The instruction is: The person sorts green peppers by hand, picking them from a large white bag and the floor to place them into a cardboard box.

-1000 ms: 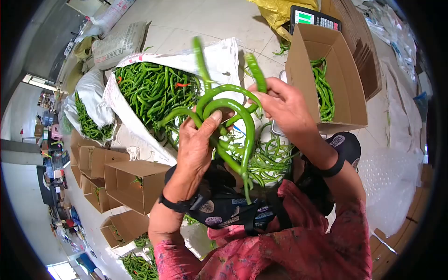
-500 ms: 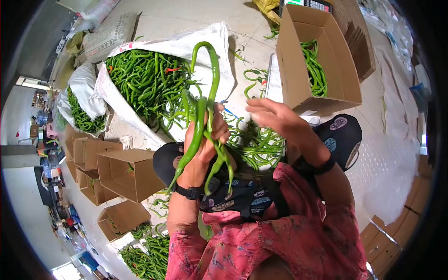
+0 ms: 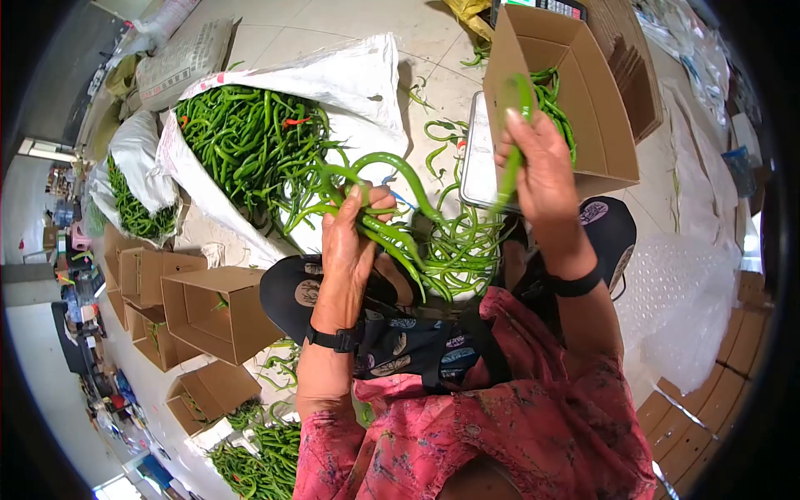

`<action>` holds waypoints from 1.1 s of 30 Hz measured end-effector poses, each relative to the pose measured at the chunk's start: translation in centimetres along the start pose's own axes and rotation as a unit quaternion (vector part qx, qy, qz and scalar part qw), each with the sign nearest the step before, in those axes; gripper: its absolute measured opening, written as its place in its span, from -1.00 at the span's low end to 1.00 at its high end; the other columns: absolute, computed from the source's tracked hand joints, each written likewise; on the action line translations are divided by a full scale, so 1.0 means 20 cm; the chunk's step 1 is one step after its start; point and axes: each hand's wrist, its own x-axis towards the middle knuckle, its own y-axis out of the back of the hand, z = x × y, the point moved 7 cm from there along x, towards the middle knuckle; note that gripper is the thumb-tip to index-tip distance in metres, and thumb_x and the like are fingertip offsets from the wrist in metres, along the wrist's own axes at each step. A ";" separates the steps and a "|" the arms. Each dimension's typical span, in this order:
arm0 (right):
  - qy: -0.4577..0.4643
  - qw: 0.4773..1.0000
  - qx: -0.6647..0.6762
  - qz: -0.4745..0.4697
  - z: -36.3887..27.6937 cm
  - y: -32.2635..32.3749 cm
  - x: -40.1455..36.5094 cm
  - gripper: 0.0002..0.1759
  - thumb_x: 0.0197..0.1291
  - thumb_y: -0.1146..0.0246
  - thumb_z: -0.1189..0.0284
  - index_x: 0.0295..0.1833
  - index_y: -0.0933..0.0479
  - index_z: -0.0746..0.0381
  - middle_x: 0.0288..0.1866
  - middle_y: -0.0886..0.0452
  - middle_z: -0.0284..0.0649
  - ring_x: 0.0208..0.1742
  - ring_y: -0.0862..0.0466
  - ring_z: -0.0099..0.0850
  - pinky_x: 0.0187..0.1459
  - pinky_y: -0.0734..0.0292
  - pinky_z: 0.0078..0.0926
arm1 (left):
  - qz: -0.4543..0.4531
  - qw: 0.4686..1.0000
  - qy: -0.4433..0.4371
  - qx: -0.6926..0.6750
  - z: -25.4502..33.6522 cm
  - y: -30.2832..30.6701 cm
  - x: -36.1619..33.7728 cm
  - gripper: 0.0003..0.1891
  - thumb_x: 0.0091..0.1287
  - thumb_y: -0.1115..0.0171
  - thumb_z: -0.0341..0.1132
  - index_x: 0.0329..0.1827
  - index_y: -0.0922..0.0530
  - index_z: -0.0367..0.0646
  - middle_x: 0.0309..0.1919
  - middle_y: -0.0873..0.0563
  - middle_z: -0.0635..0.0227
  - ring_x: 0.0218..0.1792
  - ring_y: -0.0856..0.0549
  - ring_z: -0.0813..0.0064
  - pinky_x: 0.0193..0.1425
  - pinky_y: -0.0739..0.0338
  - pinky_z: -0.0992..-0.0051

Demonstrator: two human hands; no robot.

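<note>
My left hand (image 3: 343, 237) is closed around several green chili peppers; a long hooked chili pepper (image 3: 408, 177) arches out of it to the right, and others point down and right. My right hand (image 3: 546, 175) grips one green chili pepper (image 3: 522, 93), blurred by motion, beside the near wall of an open cardboard box (image 3: 596, 92). Inside that box lie more green chili peppers (image 3: 552, 104). Below and between my hands is a loose pile of thin, curled chili peppers (image 3: 458, 267). To the left, a white sack (image 3: 362, 67) spills a large heap of green chili peppers (image 3: 242, 150).
The box rests on a pale flat metal-edged plate (image 3: 478, 158). Several open cardboard boxes (image 3: 218, 304) stand at the left, near a second sack (image 3: 137, 179). Another pepper heap (image 3: 262, 458) lies at lower left. Clear plastic wrap (image 3: 679, 292) spreads at the right.
My right hand, extended with nothing visible in it before, has moved right and up and now grips a chili pepper. The peppers in my left hand have swung to the right.
</note>
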 end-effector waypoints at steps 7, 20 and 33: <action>-0.165 0.982 -0.064 -0.067 0.25 -0.07 -0.27 -0.77 0.28 -0.28 0.32 -0.12 -0.55 0.27 -0.46 -0.46 -0.45 -0.44 -0.41 -0.66 -0.40 -0.27 -0.69 | 0.001 0.975 -0.161 0.150 0.00 -0.06 0.01 -0.82 0.42 -0.08 -0.49 0.04 -0.47 -0.29 -0.29 -0.60 0.33 -0.29 -0.58 0.51 -0.08 -0.54 0.46; -0.077 0.980 -0.046 -0.180 0.27 -0.19 -0.20 -0.70 0.47 -0.09 0.35 0.10 -0.55 0.33 -0.06 -0.64 -0.30 0.00 -0.59 -0.52 0.03 -0.40 -0.61 | -0.123 0.584 -0.516 0.614 -0.04 -0.46 -0.28 -0.35 0.05 -0.16 -0.65 0.34 -0.42 -0.35 -0.23 -0.54 0.15 -0.14 -0.52 0.14 -0.03 -0.35 0.21; -0.201 0.925 0.210 -0.246 0.29 0.03 -0.09 -0.60 0.49 -0.03 0.34 0.22 -0.39 0.44 -0.18 -0.55 -0.19 -0.09 -0.56 -0.35 0.12 -0.44 -0.36 | -0.082 0.983 0.033 -0.158 0.01 -0.11 -0.01 -0.56 0.48 -0.16 -0.38 0.34 -0.33 -0.40 -0.20 -0.50 0.29 -0.39 -0.38 0.67 -0.52 -0.31 0.81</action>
